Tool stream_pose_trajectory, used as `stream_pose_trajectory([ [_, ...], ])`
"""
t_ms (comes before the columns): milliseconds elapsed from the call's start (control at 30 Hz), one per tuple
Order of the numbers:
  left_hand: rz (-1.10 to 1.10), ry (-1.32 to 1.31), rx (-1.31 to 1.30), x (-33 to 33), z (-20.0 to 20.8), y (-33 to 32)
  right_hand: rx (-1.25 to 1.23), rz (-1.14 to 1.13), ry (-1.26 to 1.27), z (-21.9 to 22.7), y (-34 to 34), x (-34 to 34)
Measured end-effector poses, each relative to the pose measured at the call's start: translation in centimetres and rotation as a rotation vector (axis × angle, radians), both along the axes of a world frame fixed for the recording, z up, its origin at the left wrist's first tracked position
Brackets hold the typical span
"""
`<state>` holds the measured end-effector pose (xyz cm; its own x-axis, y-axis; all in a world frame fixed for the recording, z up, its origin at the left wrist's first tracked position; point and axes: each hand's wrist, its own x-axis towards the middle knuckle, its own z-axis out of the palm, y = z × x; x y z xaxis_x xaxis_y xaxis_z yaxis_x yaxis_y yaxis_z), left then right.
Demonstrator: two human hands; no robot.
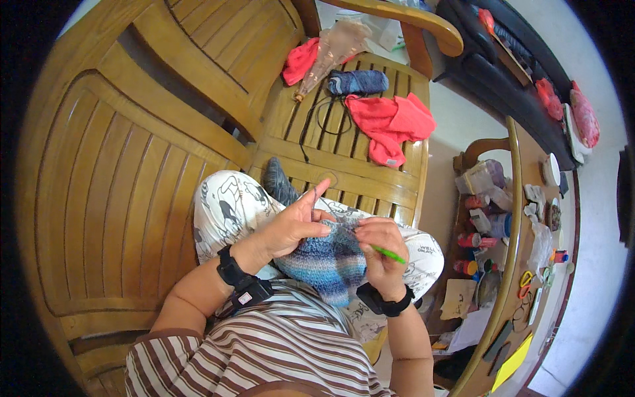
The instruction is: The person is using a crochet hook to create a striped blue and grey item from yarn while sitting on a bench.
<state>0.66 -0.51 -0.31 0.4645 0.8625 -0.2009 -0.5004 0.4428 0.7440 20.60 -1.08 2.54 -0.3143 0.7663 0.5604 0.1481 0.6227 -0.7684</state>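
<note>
A crocheted piece (323, 264) in blue, grey and white bands hangs over my lap. My left hand (291, 228) pinches its upper edge between thumb and fingers. The left index finger points up, with a thin strand of yarn at it. A crochet hook with a green handle (389, 254) is gripped in my right hand (382, 248), close against the right end of the piece's top edge. Its tip is too small to make out among the stitches. On the bench beyond lies a blue-grey skein of yarn (358, 82).
I sit cross-legged on a slatted wooden bench (278, 126). A red cloth (390, 126), a folded patterned fan (334, 49) and a dark cord (307, 132) lie on it. At right, a wooden table (512, 264) holds scissors (525, 283), glasses (521, 312) and jars below. A black sofa (489, 73) stands behind.
</note>
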Motion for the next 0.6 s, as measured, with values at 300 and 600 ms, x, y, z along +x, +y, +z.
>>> stream_pose_trajectory([
  [300,-0.024,0.022,0.006,0.0,0.5,0.1,-0.349,-0.01,0.277,-0.6,0.2,0.8],
  [600,-0.029,0.258,0.189,0.9,0.1,-0.1,-0.482,-0.036,0.403,-1.1,-0.4,0.4],
])
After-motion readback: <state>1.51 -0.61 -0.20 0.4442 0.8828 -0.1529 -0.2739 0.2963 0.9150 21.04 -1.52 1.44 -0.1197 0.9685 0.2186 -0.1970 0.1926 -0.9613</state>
